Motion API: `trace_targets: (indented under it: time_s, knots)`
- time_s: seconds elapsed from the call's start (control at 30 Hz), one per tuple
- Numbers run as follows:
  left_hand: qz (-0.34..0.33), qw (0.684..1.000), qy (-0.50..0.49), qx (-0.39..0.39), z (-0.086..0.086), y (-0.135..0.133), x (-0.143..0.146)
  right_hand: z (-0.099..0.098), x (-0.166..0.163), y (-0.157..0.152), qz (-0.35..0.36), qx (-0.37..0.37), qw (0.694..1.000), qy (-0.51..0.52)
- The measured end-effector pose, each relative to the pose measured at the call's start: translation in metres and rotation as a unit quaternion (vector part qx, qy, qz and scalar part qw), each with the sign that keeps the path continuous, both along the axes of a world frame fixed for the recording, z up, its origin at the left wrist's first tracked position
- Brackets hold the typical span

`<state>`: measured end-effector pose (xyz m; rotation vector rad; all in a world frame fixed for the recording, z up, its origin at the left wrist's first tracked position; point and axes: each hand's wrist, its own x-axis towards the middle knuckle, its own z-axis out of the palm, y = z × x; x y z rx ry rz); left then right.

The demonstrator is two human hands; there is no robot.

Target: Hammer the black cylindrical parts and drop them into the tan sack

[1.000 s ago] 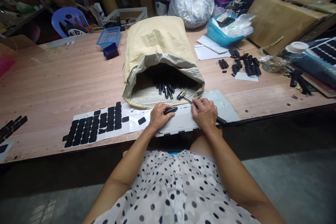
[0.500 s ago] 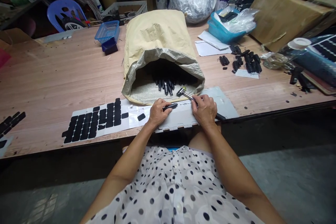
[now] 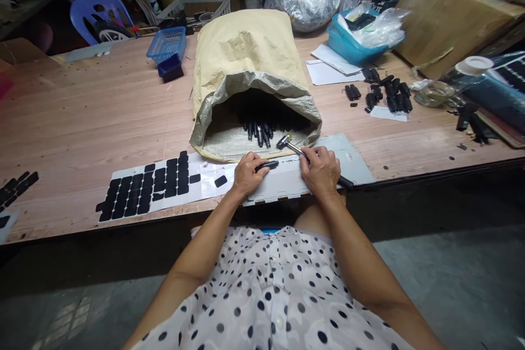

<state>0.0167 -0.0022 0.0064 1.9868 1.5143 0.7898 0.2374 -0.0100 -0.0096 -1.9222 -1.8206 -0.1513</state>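
Wooden table (image 3: 102,115); open sack (image 3: 246,60) lies on it. Grey plate (image 3: 348,161) at near edge, under hands. Right hand (image 3: 322,172) closed round small hammer (image 3: 287,144). Left hand (image 3: 246,175) pins black part (image 3: 268,164) on plate (fingertips close). Risk: off-aim tap hits fingertips, or part skids.

left hand (image 3: 247,176) centre frame, fingers curled closed, palm down | right hand (image 3: 322,173) just right, fingers clenched | forearms (image 3: 207,246) bare, converging upward
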Motion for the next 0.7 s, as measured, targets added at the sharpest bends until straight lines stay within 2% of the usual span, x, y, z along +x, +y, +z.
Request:
trace_targets:
  time_s: [0.47,0.57,0.7]
  knots:
    - [0.002,1.0,0.001,0.006,0.001,0.001,0.002,0.003,0.002,0.002,0.018,-0.021,0.999,-0.026]
    - [0.005,1.0,-0.004,-0.004,0.002,0.002,0.003,0.006,0.007,0.001,0.038,-0.029,0.999,0.006]
    - [0.001,1.0,0.0,-0.017,0.004,0.003,0.005,0.016,0.01,-0.01,0.084,-0.02,0.991,0.102]
